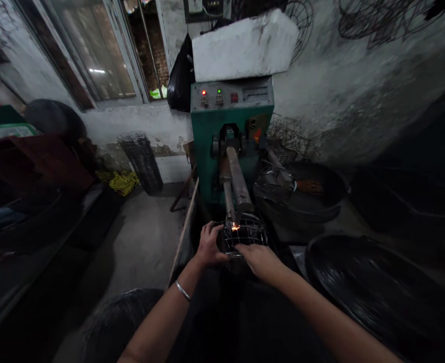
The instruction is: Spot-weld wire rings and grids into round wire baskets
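Both hands hold a round wire cage [259, 233] under the electrode arms of a green spot welder [206, 138]. My left hand [209, 247] grips the cage's left side, thumb toward the near rim and fingers over the wires. From the right, my right hand [263, 261] closes on the near rim; its inner fingers are hidden. Orange sparks [235, 227] flare where the electrode tip meets a wire. Above the sparks runs the thick upper arm [239, 181] of the welder. Red and green lamps glow on the control panel [232, 96].
Wide black tubs [320, 214] stand right of the welder, with a blurred dark round container [358, 282] nearer me. On the left floor are a rolled wire mesh [141, 164] and a yellow bag [124, 182]. A white foam block [245, 48] lies on the machine.
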